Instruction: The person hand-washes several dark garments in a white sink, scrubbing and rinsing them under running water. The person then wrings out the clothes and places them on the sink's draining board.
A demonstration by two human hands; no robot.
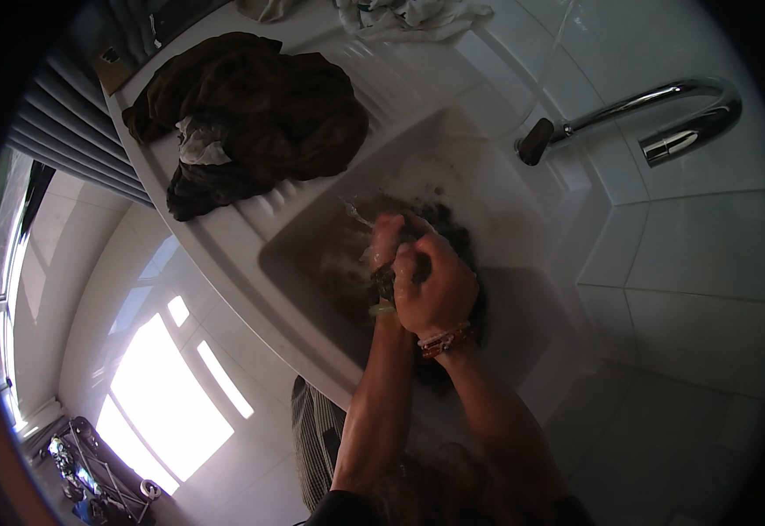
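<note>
Both my hands are together over the basin of a white laundry sink, closed on a dark wet garment. My left hand grips it on the far side, partly hidden by the other hand. My right hand is curled in a fist around a bunched part, with the thumb uppermost. More of the dark cloth hangs around and below my wrists. Brownish, sudsy water lies in the basin, with a splash beside my left hand. Bracelets circle both wrists.
A heap of dark brown clothes lies on the ribbed washboard at left, with a greyish-white piece on it. White cloth rests at the far edge. A chrome faucet reaches over from the tiled wall at right.
</note>
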